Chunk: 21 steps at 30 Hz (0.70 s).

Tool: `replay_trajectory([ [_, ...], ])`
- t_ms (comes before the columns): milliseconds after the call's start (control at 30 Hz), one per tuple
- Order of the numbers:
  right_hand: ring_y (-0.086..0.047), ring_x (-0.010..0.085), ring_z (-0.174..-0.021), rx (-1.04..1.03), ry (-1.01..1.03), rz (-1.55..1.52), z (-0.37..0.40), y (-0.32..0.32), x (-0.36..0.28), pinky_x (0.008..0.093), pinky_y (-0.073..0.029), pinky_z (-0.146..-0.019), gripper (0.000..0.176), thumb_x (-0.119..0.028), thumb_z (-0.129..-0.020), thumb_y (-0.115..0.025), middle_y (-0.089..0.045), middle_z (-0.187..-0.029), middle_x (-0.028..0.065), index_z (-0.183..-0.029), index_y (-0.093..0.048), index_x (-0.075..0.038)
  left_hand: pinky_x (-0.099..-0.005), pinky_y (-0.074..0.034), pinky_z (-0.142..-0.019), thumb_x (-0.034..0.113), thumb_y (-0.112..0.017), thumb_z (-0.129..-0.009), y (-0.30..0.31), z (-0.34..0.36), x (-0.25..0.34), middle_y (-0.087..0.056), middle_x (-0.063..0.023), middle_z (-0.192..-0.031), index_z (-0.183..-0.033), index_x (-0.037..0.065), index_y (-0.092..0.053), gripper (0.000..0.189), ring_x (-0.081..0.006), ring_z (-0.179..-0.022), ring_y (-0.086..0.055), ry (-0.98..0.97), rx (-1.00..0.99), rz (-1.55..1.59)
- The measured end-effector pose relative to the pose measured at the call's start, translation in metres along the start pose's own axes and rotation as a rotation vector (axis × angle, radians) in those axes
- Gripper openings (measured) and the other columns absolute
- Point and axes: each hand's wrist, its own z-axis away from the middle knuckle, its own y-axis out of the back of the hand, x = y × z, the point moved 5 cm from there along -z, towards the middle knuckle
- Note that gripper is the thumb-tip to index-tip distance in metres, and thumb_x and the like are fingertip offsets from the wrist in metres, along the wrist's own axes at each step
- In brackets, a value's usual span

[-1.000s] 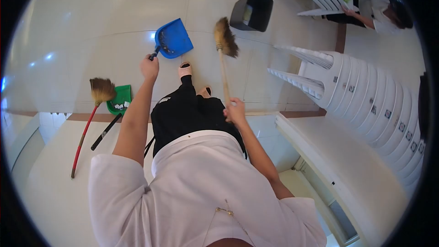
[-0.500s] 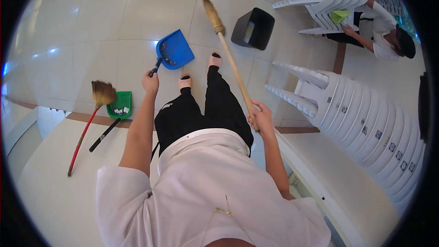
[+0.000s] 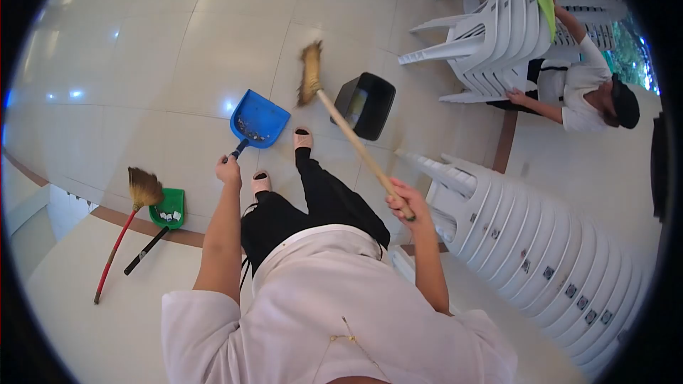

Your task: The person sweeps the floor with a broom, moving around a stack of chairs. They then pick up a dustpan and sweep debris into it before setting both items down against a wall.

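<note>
My left hand (image 3: 228,169) is closed round the black handle of a blue dustpan (image 3: 265,117), which carries grey dust and bits of debris. In my right hand (image 3: 408,203), fingers wrapped round the end of its pale wooden handle, is a broom (image 3: 348,131). Its straw head, blurred at the bristles, is beside a black waste bin (image 3: 377,105), on the side toward the dustpan. Something pale and yellowish shows inside the bin. My feet in pink slippers stand just below the dustpan and bin.
Against the wall at left lean a red-handled broom (image 3: 122,252) and a green dustpan (image 3: 180,208) holding white scraps. Stacked white plastic chairs (image 3: 541,256) fill the right side. Another person (image 3: 583,89) wipes a chair stack (image 3: 491,46) with a green cloth (image 3: 545,7).
The broom head has swung down and left, its bristles turning sideways. My view has shifted, so the bin and dustpan appear lower. The other person's green cloth has moved up the chair backs.
</note>
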Motion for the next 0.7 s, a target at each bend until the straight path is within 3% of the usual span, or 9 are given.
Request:
replay_trajectory([
  [33, -0.044, 0.0095, -0.043, 0.020, 0.017, -0.025, 0.003, 0.004, -0.021, 0.0197, -0.034, -0.033, 0.049, -0.012, -0.081, -0.047, -0.049, -0.064, 0.0094, -0.126, -0.030, -0.006, -0.0314, -0.046, -0.062, 0.010, -0.059, -0.067, -0.003, 0.005, 0.011, -0.059, -0.0161, -0.078, -0.098, -0.005, -0.055, 0.035, -0.0234, -0.068, -0.058, 0.001, 0.005, 0.007],
  [100, -0.044, 0.0093, -0.043, 0.051, 0.090, 0.078, -0.014, 0.020, -0.062, 0.0196, -0.034, -0.033, 0.048, -0.012, -0.081, -0.047, -0.049, -0.064, 0.0086, -0.126, -0.031, -0.007, -0.0263, -0.042, -0.046, 0.006, -0.056, -0.068, -0.003, 0.020, 0.032, -0.055, -0.0104, -0.068, -0.098, -0.004, -0.054, 0.032, -0.0151, -0.052, -0.052, 0.116, -0.054, 0.269],
  [200, -0.044, 0.0087, -0.041, 0.283, 0.278, 0.383, -0.067, 0.032, -0.128, 0.0202, -0.033, -0.032, 0.046, -0.014, -0.080, -0.046, -0.050, -0.064, 0.0062, -0.124, -0.034, -0.007, -0.0213, -0.035, -0.037, 0.002, -0.054, -0.068, -0.006, 0.027, 0.044, -0.049, -0.0054, -0.062, -0.098, -0.003, -0.053, 0.030, -0.0089, -0.045, -0.044, 0.131, -0.033, 0.319],
  [267, -0.043, 0.0090, -0.041, 0.335, 0.429, 0.458, -0.130, 0.036, -0.178, 0.0219, -0.033, -0.033, 0.041, -0.011, -0.078, -0.045, -0.049, -0.060, 0.0043, -0.118, -0.040, -0.005, -0.0214, -0.035, -0.038, 0.002, -0.054, -0.068, -0.004, 0.027, 0.043, -0.050, -0.0052, -0.062, -0.097, -0.003, -0.053, 0.030, -0.0091, -0.045, -0.045, 0.111, -0.056, 0.322],
  [400, -0.044, 0.0123, -0.038, 0.447, 0.553, 0.670, -0.258, 0.027, -0.266, 0.0255, -0.033, -0.033, 0.013, -0.004, -0.073, -0.047, -0.045, -0.054, 0.0038, -0.083, -0.054, -0.001, -0.0207, -0.036, -0.039, 0.000, -0.053, -0.069, -0.002, 0.032, 0.047, -0.050, -0.0044, -0.062, -0.099, -0.003, -0.052, 0.030, -0.0087, -0.047, -0.045, 0.093, -0.083, 0.364],
  [433, -0.044, 0.0123, -0.038, 0.439, 0.559, 0.675, -0.283, 0.018, -0.279, 0.0255, -0.033, -0.033, 0.013, -0.004, -0.073, -0.047, -0.045, -0.054, 0.0038, -0.083, -0.054, -0.001, -0.0203, -0.036, -0.040, 0.000, -0.052, -0.069, 0.000, 0.033, 0.047, -0.050, -0.0043, -0.062, -0.100, -0.002, -0.051, 0.031, -0.0084, -0.048, -0.045, 0.125, -0.062, 0.404],
  [533, -0.047, 0.0142, -0.038, 0.419, 0.620, 0.541, -0.323, -0.001, -0.282, 0.0285, -0.034, -0.032, 0.006, -0.003, -0.072, -0.047, -0.046, -0.051, 0.0047, -0.070, -0.052, -0.001, -0.0198, -0.036, -0.041, -0.001, -0.051, -0.070, 0.000, 0.035, 0.057, -0.050, -0.0040, -0.062, -0.101, -0.002, -0.051, 0.032, -0.0081, -0.050, -0.045, 0.156, -0.012, 0.460],
  [600, -0.048, 0.0161, -0.036, 0.378, 0.535, 0.905, -0.332, -0.021, -0.260, 0.0307, -0.035, -0.032, 0.007, -0.001, -0.071, -0.047, -0.047, -0.049, 0.0053, -0.064, -0.049, 0.000, -0.0196, -0.036, -0.041, -0.002, -0.051, -0.070, 0.001, 0.037, 0.062, -0.049, -0.0038, -0.062, -0.102, -0.002, -0.050, 0.032, -0.0080, -0.050, -0.045, 0.155, 0.011, 0.482],
  [700, -0.049, 0.0149, -0.036, 0.349, 0.545, 0.882, -0.298, -0.054, -0.201, 0.0287, -0.037, -0.033, 0.003, -0.001, -0.072, -0.049, -0.049, -0.051, 0.0058, -0.070, -0.051, 0.002, -0.0195, -0.036, -0.042, -0.002, -0.051, -0.070, -0.006, 0.032, 0.059, -0.049, -0.0036, -0.063, -0.101, -0.002, -0.050, 0.031, -0.0080, -0.051, -0.045, 0.233, 0.103, 0.526],
])
